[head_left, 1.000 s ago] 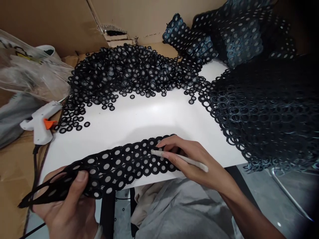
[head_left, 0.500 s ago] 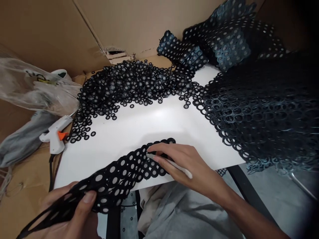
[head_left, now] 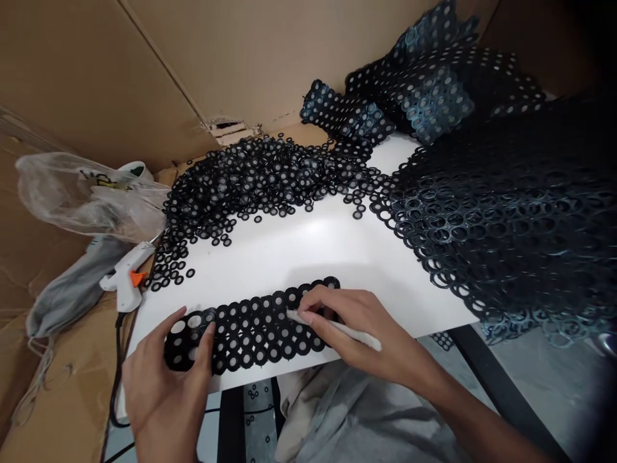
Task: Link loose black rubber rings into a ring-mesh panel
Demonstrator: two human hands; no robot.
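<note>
- Head camera, reading the white board (head_left: 299,251) as a dial with 12 at the far side: the left hand (head_left: 161,379) is at 8 o'clock, fingers and thumb parted, laid over the left end of a strip of black rings (head_left: 253,328); no firm pinch shows.
- At 4 o'clock the right hand (head_left: 361,321) grasps a white stick (head_left: 357,335) like a pen, its tip pointing to 10 and meeting the strip.
- That strip lies flat near the board's 6 o'clock edge, about four rows deep, its right end partly covered by the right hand.
- Loose black rings (head_left: 255,177) are heaped from 10 to 12 o'clock, a few strays lying apart on the board.
- At 9 o'clock sits a white glue gun (head_left: 128,276) with an orange trigger, its black cable (head_left: 116,360) running down toward 8.
- Beyond it is a grey cloth bag (head_left: 72,289); at 10, a clear plastic bag (head_left: 72,193) and a white cup (head_left: 144,172).
- A thick stack of black ring mesh (head_left: 506,218) fills 3 o'clock.
- Dotted black sheets (head_left: 436,96) pile at 1 o'clock, against a cardboard wall (head_left: 231,58).
- Grey fabric (head_left: 357,411) covers the lap at 6.
</note>
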